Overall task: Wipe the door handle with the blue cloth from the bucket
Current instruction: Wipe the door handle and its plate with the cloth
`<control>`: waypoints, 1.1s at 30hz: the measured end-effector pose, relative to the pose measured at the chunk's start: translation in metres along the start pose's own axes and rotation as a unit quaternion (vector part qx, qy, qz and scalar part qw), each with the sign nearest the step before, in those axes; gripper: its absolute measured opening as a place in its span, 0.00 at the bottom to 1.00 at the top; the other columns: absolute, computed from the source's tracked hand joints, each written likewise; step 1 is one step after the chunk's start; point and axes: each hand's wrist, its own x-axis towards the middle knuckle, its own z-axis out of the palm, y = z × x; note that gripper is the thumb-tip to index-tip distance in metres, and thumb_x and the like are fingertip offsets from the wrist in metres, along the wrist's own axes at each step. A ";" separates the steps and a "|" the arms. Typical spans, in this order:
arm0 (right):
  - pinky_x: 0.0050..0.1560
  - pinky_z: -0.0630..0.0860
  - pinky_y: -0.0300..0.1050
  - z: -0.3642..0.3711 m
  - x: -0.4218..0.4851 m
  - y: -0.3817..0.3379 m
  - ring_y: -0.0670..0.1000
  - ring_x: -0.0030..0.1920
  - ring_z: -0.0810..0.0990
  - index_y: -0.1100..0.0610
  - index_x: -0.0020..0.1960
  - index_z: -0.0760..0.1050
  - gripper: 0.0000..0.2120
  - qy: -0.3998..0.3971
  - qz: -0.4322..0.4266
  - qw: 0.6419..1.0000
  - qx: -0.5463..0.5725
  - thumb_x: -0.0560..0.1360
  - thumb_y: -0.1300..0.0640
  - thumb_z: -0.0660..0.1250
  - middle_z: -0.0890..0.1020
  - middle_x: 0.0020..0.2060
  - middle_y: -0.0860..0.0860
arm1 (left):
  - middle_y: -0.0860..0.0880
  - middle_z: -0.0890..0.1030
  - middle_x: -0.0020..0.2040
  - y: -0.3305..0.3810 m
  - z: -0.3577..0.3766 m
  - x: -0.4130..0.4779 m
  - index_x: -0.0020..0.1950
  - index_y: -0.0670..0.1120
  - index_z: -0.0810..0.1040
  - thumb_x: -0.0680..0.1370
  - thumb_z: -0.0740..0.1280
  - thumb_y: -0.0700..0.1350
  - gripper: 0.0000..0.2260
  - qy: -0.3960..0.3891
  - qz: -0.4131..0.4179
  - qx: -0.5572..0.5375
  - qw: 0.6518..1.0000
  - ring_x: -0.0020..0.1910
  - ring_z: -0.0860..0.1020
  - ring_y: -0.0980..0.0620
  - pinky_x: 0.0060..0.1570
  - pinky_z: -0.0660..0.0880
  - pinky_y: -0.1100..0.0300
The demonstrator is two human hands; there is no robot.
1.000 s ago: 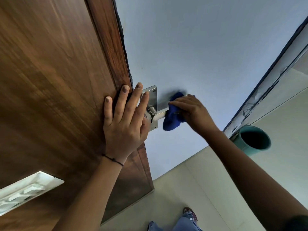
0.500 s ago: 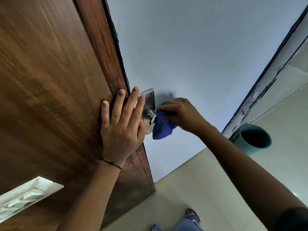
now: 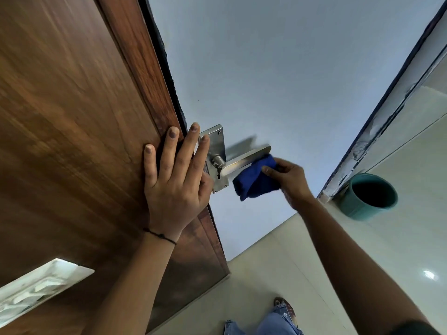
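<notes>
A silver lever door handle [image 3: 244,159] sticks out to the right from its metal backplate [image 3: 216,146] on the edge of the brown wooden door [image 3: 72,117]. My right hand [image 3: 289,181] grips the folded blue cloth [image 3: 256,180], which presses against the underside of the lever's outer end. My left hand [image 3: 176,182] lies flat on the door edge beside the backplate, fingers spread, holding nothing. The teal bucket [image 3: 370,197] stands on the floor at the right, against the wall corner.
A pale blue wall [image 3: 278,68] lies behind the handle. Light floor tiles [image 3: 302,274] run below. A glass panel with a dark frame [image 3: 396,76] runs up the right side. My jeans leg and sandalled foot [image 3: 280,315] show at the bottom. A white fixture [image 3: 36,286] reflects at lower left.
My right hand slid the blue cloth from the lever's base by the backplate out to its far end and under it. The left hand stayed flat on the door.
</notes>
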 end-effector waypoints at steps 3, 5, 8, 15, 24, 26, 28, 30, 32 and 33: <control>0.42 0.80 0.48 0.008 -0.015 0.015 0.55 0.45 0.84 0.58 0.47 0.82 0.07 0.085 0.047 0.995 0.012 0.70 0.61 0.73 0.85 0.43 0.54 | 0.47 0.67 0.71 0.000 0.000 0.000 0.71 0.45 0.70 0.77 0.62 0.43 0.22 -0.001 0.001 0.002 1.000 0.78 0.48 0.49 0.76 0.43 0.48; 0.42 0.79 0.48 0.008 -0.019 0.014 0.56 0.47 0.81 0.59 0.44 0.79 0.04 0.162 0.083 0.979 0.090 0.70 0.60 0.72 0.82 0.42 0.55 | 0.47 0.67 0.71 0.000 0.000 0.000 0.71 0.45 0.70 0.77 0.62 0.43 0.22 -0.003 0.001 0.001 1.000 0.78 0.48 0.49 0.76 0.43 0.48; 0.48 0.81 0.52 0.015 -0.023 0.000 0.57 0.47 0.80 0.61 0.50 0.75 0.07 0.179 0.104 0.946 0.248 0.73 0.64 0.67 0.80 0.44 0.56 | 0.47 0.67 0.71 0.001 -0.001 0.000 0.71 0.45 0.71 0.77 0.62 0.43 0.22 -0.002 -0.001 -0.001 1.000 0.78 0.48 0.49 0.76 0.43 0.48; 0.56 0.76 0.60 0.095 -0.037 -0.021 0.57 0.43 0.77 0.65 0.53 0.70 0.10 0.107 0.108 0.927 0.343 0.74 0.72 0.56 0.77 0.42 0.60 | 0.47 0.67 0.72 0.001 -0.002 0.000 0.71 0.46 0.71 0.77 0.61 0.43 0.21 -0.007 0.004 -0.004 1.000 0.78 0.48 0.49 0.76 0.43 0.48; 0.55 0.78 0.58 0.070 -0.027 -0.031 0.58 0.45 0.78 0.64 0.59 0.70 0.17 0.121 0.095 0.932 0.329 0.72 0.74 0.55 0.77 0.46 0.60 | 0.47 0.67 0.71 0.001 -0.002 0.000 0.70 0.46 0.72 0.77 0.61 0.43 0.20 -0.007 0.002 -0.012 1.000 0.78 0.47 0.50 0.76 0.42 0.48; 0.53 0.78 0.57 0.074 -0.028 -0.033 0.57 0.44 0.78 0.63 0.58 0.70 0.18 0.126 0.091 0.933 0.323 0.72 0.74 0.54 0.77 0.46 0.59 | 0.47 0.67 0.72 0.001 -0.002 0.000 0.70 0.46 0.71 0.77 0.61 0.43 0.21 -0.006 0.003 -0.012 1.000 0.78 0.47 0.49 0.76 0.42 0.48; 0.58 0.76 0.61 0.090 -0.038 -0.029 0.58 0.47 0.78 0.63 0.55 0.71 0.17 0.101 0.100 0.937 0.319 0.72 0.74 0.53 0.77 0.47 0.60 | 0.47 0.67 0.72 0.001 -0.002 0.000 0.71 0.46 0.71 0.77 0.62 0.42 0.21 -0.004 0.005 -0.010 1.000 0.78 0.48 0.49 0.76 0.43 0.47; 0.59 0.77 0.61 0.104 -0.053 -0.024 0.59 0.51 0.78 0.61 0.51 0.73 0.14 0.059 0.120 0.940 0.313 0.72 0.73 0.54 0.79 0.48 0.59 | 0.47 0.67 0.72 0.001 -0.002 -0.001 0.70 0.46 0.71 0.76 0.62 0.42 0.21 -0.001 0.008 -0.007 1.000 0.78 0.48 0.49 0.76 0.44 0.47; 0.58 0.78 0.60 0.108 -0.059 -0.024 0.60 0.52 0.79 0.58 0.48 0.73 0.14 0.038 0.124 0.944 0.303 0.73 0.73 0.55 0.79 0.48 0.58 | 0.47 0.67 0.72 0.000 -0.002 -0.001 0.70 0.46 0.72 0.76 0.62 0.42 0.21 -0.001 0.013 -0.005 1.000 0.78 0.48 0.49 0.76 0.44 0.47; 0.57 0.78 0.60 0.105 -0.058 -0.026 0.61 0.53 0.79 0.58 0.48 0.73 0.14 0.042 0.122 0.948 0.291 0.72 0.73 0.55 0.79 0.48 0.58 | 0.47 0.68 0.71 -0.001 -0.002 -0.001 0.70 0.46 0.72 0.76 0.62 0.42 0.21 -0.001 0.016 -0.006 1.000 0.78 0.49 0.49 0.76 0.44 0.47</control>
